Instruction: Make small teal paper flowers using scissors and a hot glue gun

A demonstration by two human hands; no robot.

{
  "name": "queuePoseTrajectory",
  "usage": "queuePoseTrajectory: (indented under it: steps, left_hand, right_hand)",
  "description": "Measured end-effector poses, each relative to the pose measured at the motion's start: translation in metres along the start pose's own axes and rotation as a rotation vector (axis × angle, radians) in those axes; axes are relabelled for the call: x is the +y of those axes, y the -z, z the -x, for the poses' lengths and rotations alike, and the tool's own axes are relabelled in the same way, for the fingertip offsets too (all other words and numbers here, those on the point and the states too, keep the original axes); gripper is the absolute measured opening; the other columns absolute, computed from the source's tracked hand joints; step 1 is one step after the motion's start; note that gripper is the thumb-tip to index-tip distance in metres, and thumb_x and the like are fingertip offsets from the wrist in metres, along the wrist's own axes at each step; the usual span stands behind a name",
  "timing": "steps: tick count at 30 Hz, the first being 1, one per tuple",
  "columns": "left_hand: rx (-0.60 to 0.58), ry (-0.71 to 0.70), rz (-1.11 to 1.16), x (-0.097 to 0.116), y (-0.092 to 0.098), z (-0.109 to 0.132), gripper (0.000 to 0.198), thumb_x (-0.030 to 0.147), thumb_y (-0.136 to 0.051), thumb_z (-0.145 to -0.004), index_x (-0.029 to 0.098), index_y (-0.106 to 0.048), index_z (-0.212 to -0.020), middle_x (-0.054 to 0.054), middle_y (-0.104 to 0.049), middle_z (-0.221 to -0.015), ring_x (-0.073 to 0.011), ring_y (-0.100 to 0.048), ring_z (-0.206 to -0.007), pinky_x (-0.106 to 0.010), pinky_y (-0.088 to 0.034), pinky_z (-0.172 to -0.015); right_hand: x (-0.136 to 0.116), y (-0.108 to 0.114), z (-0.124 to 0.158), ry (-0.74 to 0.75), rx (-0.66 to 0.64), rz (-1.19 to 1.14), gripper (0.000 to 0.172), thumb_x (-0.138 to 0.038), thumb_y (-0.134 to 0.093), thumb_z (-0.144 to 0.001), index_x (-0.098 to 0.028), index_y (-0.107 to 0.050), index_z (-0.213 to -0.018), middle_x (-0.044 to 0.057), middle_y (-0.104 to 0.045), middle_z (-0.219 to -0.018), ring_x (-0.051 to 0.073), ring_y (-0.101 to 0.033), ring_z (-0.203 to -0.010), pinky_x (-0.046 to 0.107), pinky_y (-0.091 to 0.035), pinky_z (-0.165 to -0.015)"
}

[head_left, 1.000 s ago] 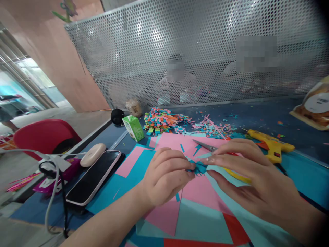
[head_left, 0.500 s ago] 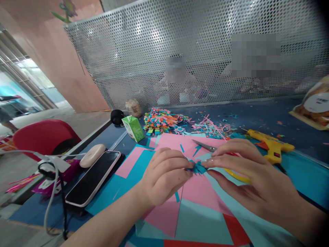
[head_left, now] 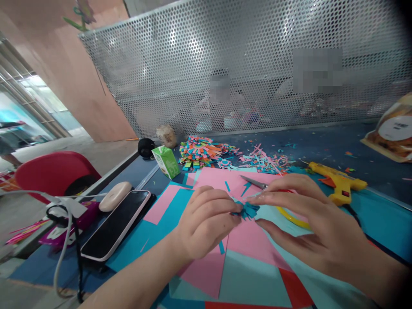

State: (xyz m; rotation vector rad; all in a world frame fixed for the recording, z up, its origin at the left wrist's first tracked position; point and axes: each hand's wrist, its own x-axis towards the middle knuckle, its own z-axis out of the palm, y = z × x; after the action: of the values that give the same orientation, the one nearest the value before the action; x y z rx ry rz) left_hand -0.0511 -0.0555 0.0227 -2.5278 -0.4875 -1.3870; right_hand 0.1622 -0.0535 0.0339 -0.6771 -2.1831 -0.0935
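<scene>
A small blue fringed paper flower (head_left: pixel 250 210) with cut strips spreading outward sits between my two hands above the sheets of coloured paper. My left hand (head_left: pixel 209 221) pinches its left side between thumb and fingers. At its right, my right hand (head_left: pixel 309 219) has thumb and index finger spread apart, the index fingertip at the flower's upper edge. Behind and partly under my right hand lie scissors (head_left: pixel 252 180) with red and yellow handles. Pink paper (head_left: pixel 244 244), light blue paper (head_left: pixel 254 279) and loose blue strips lie beneath.
A yellow glue gun (head_left: pixel 341 180) lies at the right, near a snack bag (head_left: pixel 392 128). Piled fringed paper flowers (head_left: pixel 199 152) and paper shreds (head_left: pixel 264 159) are at the back, beside a green drink carton (head_left: pixel 165 161). A phone (head_left: pixel 117 225) and cables are left. Perforated metal screen (head_left: pixel 180 64) stands behind.
My right thumb and index finger have parted, and the blue fringe between them shows more fully spread. My left hand keeps its grip in nearly the same place.
</scene>
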Motion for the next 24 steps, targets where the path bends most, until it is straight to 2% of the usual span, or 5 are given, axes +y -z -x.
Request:
queuePoseTrajectory:
  steps: [12,15,19,22,24]
  left_hand:
    - [-0.044,-0.022,0.017,0.002,-0.001,0.000,0.021,0.004,-0.058,-0.074,0.014,-0.052,-0.091,-0.009,-0.068,-0.087,-0.0184,-0.060,-0.089,-0.036,-0.048,-0.076]
    - [-0.007,0.043,0.039,0.003,-0.004,-0.001,0.022,0.004,-0.059,-0.073,0.017,-0.050,-0.088,-0.007,-0.067,-0.086,-0.0171,-0.060,-0.087,-0.034,-0.049,-0.075]
    - [0.102,0.272,0.207,0.004,-0.012,-0.002,0.029,0.001,-0.061,-0.072,0.019,-0.048,-0.091,-0.004,-0.063,-0.082,-0.0138,-0.060,-0.082,-0.030,-0.050,-0.074]
    - [0.197,0.565,0.398,0.004,-0.019,-0.002,0.026,0.008,-0.065,-0.072,0.018,-0.048,-0.089,-0.002,-0.057,-0.080,-0.0114,-0.057,-0.076,-0.026,-0.049,-0.070]
    - [0.193,0.757,0.556,0.005,-0.022,-0.003,0.021,0.014,-0.066,-0.073,0.017,-0.048,-0.085,-0.001,-0.053,-0.079,-0.0095,-0.054,-0.072,-0.023,-0.048,-0.067]
  right_hand:
    - [-0.003,0.000,0.002,-0.036,-0.059,-0.051,0.029,-0.018,-0.055,-0.080,-0.026,-0.049,-0.107,0.004,-0.062,-0.096,0.020,-0.056,-0.098,0.041,-0.044,-0.086]
    - [-0.003,0.000,0.002,-0.041,0.013,-0.053,0.032,-0.019,-0.057,-0.079,-0.027,-0.049,-0.108,0.003,-0.063,-0.097,0.020,-0.055,-0.100,0.038,-0.046,-0.084]
    - [-0.001,-0.001,0.002,-0.160,0.128,-0.088,0.037,-0.019,-0.060,-0.077,-0.028,-0.047,-0.111,0.004,-0.062,-0.104,0.021,-0.054,-0.105,0.039,-0.045,-0.090]
    - [0.002,-0.004,0.001,-0.344,0.105,-0.210,0.030,-0.019,-0.056,-0.080,-0.029,-0.047,-0.107,0.002,-0.065,-0.099,0.019,-0.059,-0.100,0.038,-0.047,-0.089]
    - [0.003,-0.005,0.000,-0.445,0.069,-0.270,0.025,-0.022,-0.055,-0.081,-0.028,-0.047,-0.104,0.001,-0.067,-0.095,0.019,-0.062,-0.097,0.036,-0.049,-0.087]
